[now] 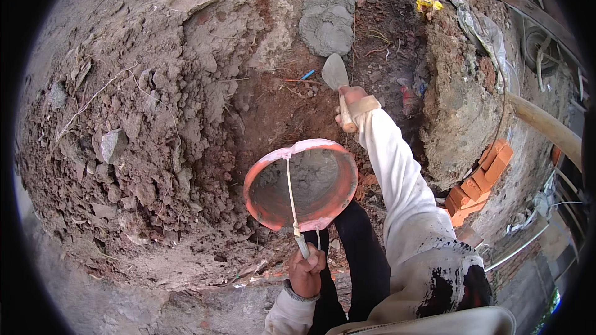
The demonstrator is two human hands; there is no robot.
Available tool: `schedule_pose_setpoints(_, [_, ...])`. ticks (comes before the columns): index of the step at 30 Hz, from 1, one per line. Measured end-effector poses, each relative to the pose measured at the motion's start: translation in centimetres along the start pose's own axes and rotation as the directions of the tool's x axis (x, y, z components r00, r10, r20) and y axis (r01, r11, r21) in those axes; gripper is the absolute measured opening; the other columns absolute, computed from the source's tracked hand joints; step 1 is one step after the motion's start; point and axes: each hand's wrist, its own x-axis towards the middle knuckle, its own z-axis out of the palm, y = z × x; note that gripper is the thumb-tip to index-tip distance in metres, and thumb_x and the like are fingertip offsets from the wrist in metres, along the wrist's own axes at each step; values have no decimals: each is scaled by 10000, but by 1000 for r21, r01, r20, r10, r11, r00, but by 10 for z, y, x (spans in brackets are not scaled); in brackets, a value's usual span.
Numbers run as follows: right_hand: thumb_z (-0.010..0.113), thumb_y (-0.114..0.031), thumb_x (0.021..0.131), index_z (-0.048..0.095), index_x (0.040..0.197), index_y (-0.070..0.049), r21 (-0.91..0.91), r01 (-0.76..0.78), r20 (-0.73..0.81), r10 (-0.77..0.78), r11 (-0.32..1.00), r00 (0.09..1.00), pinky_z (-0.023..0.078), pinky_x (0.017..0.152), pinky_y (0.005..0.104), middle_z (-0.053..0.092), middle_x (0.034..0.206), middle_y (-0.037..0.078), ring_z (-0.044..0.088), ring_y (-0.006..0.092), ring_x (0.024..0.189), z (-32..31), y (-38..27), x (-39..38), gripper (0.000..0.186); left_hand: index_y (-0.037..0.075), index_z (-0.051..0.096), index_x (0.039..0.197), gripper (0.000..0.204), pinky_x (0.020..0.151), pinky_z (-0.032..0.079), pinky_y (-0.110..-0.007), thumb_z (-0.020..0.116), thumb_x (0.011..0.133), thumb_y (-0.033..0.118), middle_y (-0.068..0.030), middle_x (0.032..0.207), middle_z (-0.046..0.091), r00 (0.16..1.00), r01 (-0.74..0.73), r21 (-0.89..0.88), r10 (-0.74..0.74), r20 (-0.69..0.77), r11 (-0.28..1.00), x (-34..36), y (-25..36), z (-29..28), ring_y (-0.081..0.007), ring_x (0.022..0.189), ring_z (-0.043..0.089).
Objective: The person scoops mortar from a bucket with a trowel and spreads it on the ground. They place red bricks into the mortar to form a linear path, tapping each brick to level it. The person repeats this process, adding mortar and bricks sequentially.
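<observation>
My right hand (pixel 351 100) is closed round the wooden handle of a trowel (pixel 335 72). The trowel's rounded grey blade points away from me, just short of the near end of a strip of wet mortar (pixel 326 25). My left hand (pixel 306 273) grips the rope handle (pixel 291 195) of an orange bucket (pixel 251 189). The bucket hangs tilted in front of my legs, its mouth toward me. Grey mortar coats its inside; how much is in it I cannot tell. A thin string line (pixel 354 31) runs along the strip's right edge.
Loose soil and stones (pixel 113 146) are heaped on the left. Orange bricks (pixel 478 183) are stacked on the right, near a wooden pole (pixel 546 125). A yellow wrapper (pixel 429 4) and a plastic sheet (pixel 487 34) lie on the far right bank. A small blue piece (pixel 308 75) lies in the trench.
</observation>
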Motion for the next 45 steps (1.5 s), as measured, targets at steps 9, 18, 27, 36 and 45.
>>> schedule_pose_setpoints(9, [553, -109, 820, 514, 1104, 12, 463, -68, 552, -227, 884, 802, 422, 958, 409, 483, 1259, 196, 557, 269, 1086, -47, 118, -269, 311, 54, 407, 692, 128, 519, 310, -261, 524, 727, 92, 5, 607, 373, 974, -160, 552, 40, 223, 819, -7, -18, 1, -100, 561, 351])
schedule_pose_setpoints(18, [587, -258, 769, 527, 907, -34, 645, 34, 154, -174, 764, 973, 491, 567, 328, 544, 723, 52, 554, 170, 577, 16, 145, -360, 269, -55, 208, 1354, 896, 1064, 242, -434, 713, 647, 166, -280, 1343, 305, 857, -465, 878, 306, 414, 117, -54, -9, -72, -412, 1274, 284])
schedule_pose_setpoints(27, [563, -272, 794, 513, 812, -29, 773, 217, 126, -479, 597, 869, 492, 698, 410, 453, 661, 34, 519, 189, 589, 0, 99, -466, 248, -56, 193, 1320, 992, 971, 380, -350, 838, 599, 162, -201, 1257, 409, 800, -573, 452, 585, 132, 683, -25, -9, -53, -253, 1160, 443])
schedule_pose_setpoints(36, [617, -183, 829, 474, 1058, -38, 186, 564, -146, -545, 805, 826, 492, 435, 229, 631, 896, 120, 594, 128, 557, -100, 151, -452, 306, 31, 571, 827, 202, 718, 457, -466, 592, 667, 153, -228, 794, 607, 749, -367, 930, 605, 271, 38, -15, 55, 53, -430, 802, 574])
schedule_pose_setpoints(45, [573, -167, 793, 427, 1185, -86, -929, 239, -1, -651, 281, 759, 485, 701, 490, 608, 874, 233, 610, 412, 817, -53, 137, -322, 426, 38, 539, 741, 99, 575, 442, -416, 531, 649, 74, -189, 628, 543, 609, -641, 761, 537, 584, -101, -90, 68, 81, -403, 620, 536])
